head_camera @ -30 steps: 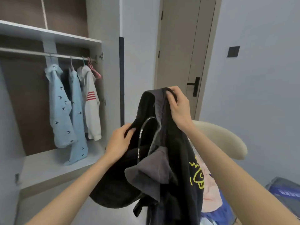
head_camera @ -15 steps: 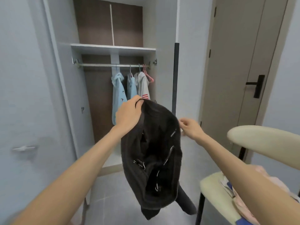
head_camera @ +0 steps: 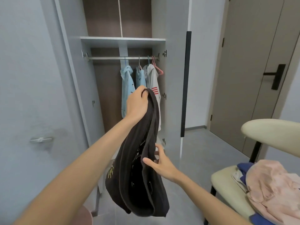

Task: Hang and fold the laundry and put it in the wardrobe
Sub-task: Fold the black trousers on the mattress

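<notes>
A black garment with yellow print (head_camera: 139, 176) hangs in front of the open wardrobe (head_camera: 123, 40). My left hand (head_camera: 137, 103) grips its top edge and holds it up. Lower down, my right hand (head_camera: 159, 163) pinches the garment's right edge between thumb and fingers. Inside the wardrobe, two light blue shirts (head_camera: 127, 88) and a white top with red stripes (head_camera: 153, 83) hang on the rail (head_camera: 113, 58). An empty pink hanger (head_camera: 158, 69) sits at the rail's right end.
A cream chair (head_camera: 227, 182) at the right carries a pile of pink (head_camera: 274, 189) and blue laundry. The wardrobe door with a black handle strip (head_camera: 185, 83) stands open. A room door (head_camera: 253, 62) is shut at the right. Grey floor lies between.
The view has closed in on the wardrobe. My left hand kept hold of the garment's top. My right hand dropped from beside the garment to its lower right edge and took hold of it.
</notes>
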The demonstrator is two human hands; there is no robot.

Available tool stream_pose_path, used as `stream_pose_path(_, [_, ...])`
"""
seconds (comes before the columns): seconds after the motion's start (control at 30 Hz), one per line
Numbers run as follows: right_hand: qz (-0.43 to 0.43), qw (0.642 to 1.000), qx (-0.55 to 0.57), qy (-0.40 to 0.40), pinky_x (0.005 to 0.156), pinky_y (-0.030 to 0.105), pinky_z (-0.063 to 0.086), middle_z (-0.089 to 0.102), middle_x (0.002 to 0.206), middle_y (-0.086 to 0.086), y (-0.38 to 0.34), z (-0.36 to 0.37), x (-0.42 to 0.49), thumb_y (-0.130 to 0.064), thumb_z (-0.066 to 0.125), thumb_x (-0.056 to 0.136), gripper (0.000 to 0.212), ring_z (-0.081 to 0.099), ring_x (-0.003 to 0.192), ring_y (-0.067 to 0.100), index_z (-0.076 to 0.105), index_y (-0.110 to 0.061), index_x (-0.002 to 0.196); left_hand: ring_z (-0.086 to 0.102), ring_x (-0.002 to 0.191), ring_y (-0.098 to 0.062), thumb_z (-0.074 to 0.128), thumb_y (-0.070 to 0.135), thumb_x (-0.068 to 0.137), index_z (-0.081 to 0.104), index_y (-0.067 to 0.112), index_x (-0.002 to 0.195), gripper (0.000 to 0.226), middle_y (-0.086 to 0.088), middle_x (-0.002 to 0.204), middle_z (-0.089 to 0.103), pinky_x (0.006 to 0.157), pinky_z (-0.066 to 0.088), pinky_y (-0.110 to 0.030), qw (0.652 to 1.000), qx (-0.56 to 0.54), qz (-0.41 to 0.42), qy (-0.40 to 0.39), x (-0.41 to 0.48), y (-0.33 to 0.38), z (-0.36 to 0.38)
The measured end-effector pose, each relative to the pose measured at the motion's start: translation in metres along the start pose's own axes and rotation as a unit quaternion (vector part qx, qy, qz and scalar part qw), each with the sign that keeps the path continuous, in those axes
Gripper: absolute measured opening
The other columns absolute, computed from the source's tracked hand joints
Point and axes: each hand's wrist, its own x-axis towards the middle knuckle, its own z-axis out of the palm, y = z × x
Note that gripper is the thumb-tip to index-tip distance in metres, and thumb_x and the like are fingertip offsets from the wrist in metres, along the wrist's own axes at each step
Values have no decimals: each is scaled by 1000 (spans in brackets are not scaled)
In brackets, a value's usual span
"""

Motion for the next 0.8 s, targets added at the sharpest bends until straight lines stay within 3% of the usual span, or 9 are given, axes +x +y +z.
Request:
stream_pose_path(0.13, [-14, 999, 9, -32, 84, -2, 38, 35, 134, -33, 9, 13, 6, -62, 67, 77, 94, 42, 115, -23, 0, -49, 142, 51, 84, -14, 35, 15, 102, 57, 5, 102, 24, -3, 96, 59, 74, 38, -24, 993, -46, -97, 41, -3, -20, -3])
stream_pose_path(0.2, [-11, 999, -13, -37, 88, 0, 37, 33, 135, -36, 15, 12, 4, -55, 67, 82, 92, 43, 116, -21, -3, -50, 142, 50, 83, -15, 35, 15, 102, 56, 5, 101, 23, -3, 94, 58, 73, 37, -25, 986, -64, -139, 65, -5, -32, -3])
stream_pose_path(0.27, [1, 997, -71, 0, 95, 15, 46, 47, 135, -22, 23, 7, 3, -38, 60, 91, 79, 56, 111, -5, 3, -44, 145, 49, 79, -15, 34, 15, 101, 54, 6, 99, 21, -1, 89, 55, 70, 36, -28, 980, -82, -162, 87, -6, -42, -1])
stream_pose_path(0.33, [28, 988, -145, 49, 91, 39, 54, 61, 125, 2, 35, -4, 1, -18, 52, 95, 68, 66, 101, 18, 13, -35, 147, 47, 73, -14, 34, 14, 101, 51, 8, 96, 19, 2, 80, 52, 64, 36, -27, 972, -100, -181, 112, -5, -50, -1])
stream_pose_path(0.37, [43, 978, -195, 62, 88, 44, 54, 63, 121, 7, 42, -11, 1, -9, 50, 93, 63, 65, 100, 27, 22, -30, 145, 45, 69, -12, 33, 15, 101, 49, 10, 95, 18, 4, 77, 50, 59, 35, -26, 966, -112, -195, 128, -3, -54, -2])
stream_pose_path(0.47, [117, 935, -317, 109, 84, 42, 54, 67, 108, 8, 62, -40, -1, -4, 44, 90, 34, 64, 99, 30, 59, -18, 118, 40, 62, -8, 31, 17, 102, 41, 12, 94, 14, 5, 73, 43, 54, 30, -24, 943, -156, -239, 174, 5, -62, -7])
stream_pose_path(0.6, [203, 886, -386, 159, 81, 35, 50, 65, 109, 13, 68, -85, 1, -14, 37, 95, 23, 62, 95, 34, 58, -14, 104, 39, 65, -6, 29, 17, 103, 37, 13, 98, 10, 6, 77, 41, 55, 30, -22, 925, -180, -266, 201, 12, -72, -13])
stream_pose_path(0.73, [196, 936, -262, 132, 85, 44, 54, 57, 121, 15, 50, -94, 13, -25, 44, 99, 21, 62, 96, 30, 49, -11, 114, 38, 65, -6, 29, 16, 103, 36, 13, 98, 9, 6, 78, 40, 55, 31, -22, 921, -188, -276, 199, 12, -76, -12])
stream_pose_path(0.8, [191, 966, -163, 62, 87, 41, 54, 47, 136, 11, 42, -75, 17, -29, 53, 96, 44, 54, 112, 27, 37, -22, 137, 39, 65, -6, 29, 15, 102, 37, 13, 97, 10, 7, 77, 41, 55, 31, -22, 927, -189, -265, 186, 9, -72, -7])
